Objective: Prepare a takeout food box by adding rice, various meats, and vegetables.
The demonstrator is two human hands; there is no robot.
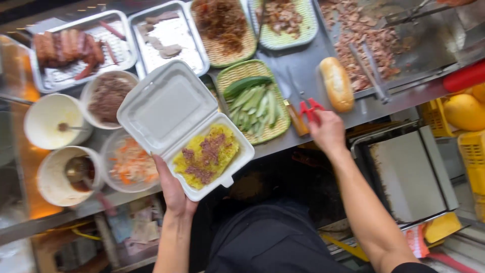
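My left hand (174, 189) holds an open white foam box (166, 108) from below. Its lower half is filled with yellow sticky rice (206, 154) topped with brownish-red meat bits. My right hand (327, 132) is on the red handles of scissors (310, 108) lying on the steel counter (303, 65), fingers closed around them. Left of the scissors, a green woven basket (275, 132) carries cucumber slices (255, 103). A bread roll (337, 83) lies just right of the scissors.
Steel trays of sausage (68, 48) and sliced meat (172, 50) sit at the back left, with baskets of shredded meat (222, 23). Bowls of sauce (50, 121), ground meat (107, 96) and pickled carrot (132, 163) stand left. Tongs (371, 71) rest by chopped meat (364, 38).
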